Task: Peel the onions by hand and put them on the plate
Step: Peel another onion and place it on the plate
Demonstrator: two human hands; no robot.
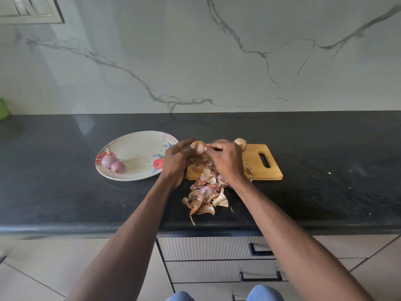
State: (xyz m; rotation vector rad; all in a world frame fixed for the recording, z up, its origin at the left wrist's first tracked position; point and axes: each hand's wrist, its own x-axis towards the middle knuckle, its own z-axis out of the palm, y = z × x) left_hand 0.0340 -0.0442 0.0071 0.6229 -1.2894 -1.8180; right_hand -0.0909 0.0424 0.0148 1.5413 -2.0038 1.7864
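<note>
My left hand [176, 158] grips a partly peeled onion [199, 147] above the left end of the wooden cutting board [256, 168]. My right hand [225, 158] pinches the skin at the onion's right side. Two peeled pinkish onions [112, 162] lie on the left part of the floral plate [138, 153]. One unpeeled onion [240, 143] sits at the board's far edge, just beyond my right hand.
A heap of onion skins [205, 196] spreads from the board over the black counter [65, 192] toward the front edge. Behind it rises a marble wall. A green object [3, 109] shows at the far left. Drawers with dark handles [260, 276] are below.
</note>
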